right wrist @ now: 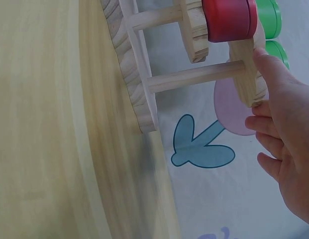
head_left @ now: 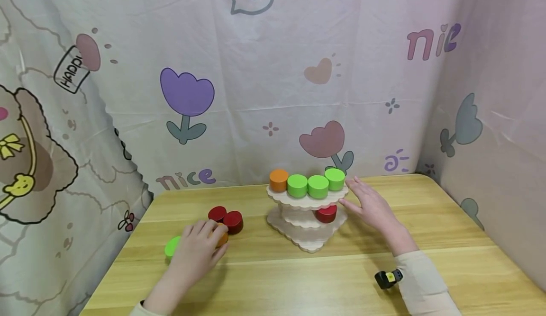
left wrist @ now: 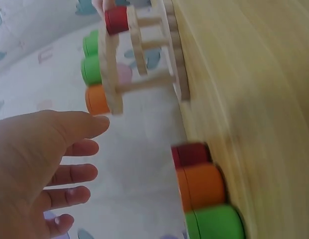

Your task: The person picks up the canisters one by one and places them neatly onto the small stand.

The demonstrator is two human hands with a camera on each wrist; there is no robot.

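A pale wooden three-tier stand (head_left: 307,233) with scalloped edges stands on the table. Its top tier carries an orange cylinder (head_left: 279,181) and several green cylinders (head_left: 318,186). On the middle tier is a red cylinder (head_left: 326,214). My right hand (head_left: 375,209), fingers fairly straight, has its fingertips and thumb at the top tier's right edge, steadying contact showing in the right wrist view. Over the loose pieces hovers my left hand (head_left: 197,249), partly covering an orange cylinder (left wrist: 201,186); its relaxed fingers hold nothing in the left wrist view.
Two loose red cylinders (head_left: 233,222) lie behind the left hand, and a green cylinder (head_left: 172,247) lies to its left. A black device (head_left: 388,278) is fixed at the right wrist. A printed cloth (head_left: 264,84) hangs behind the wooden table (head_left: 298,283).
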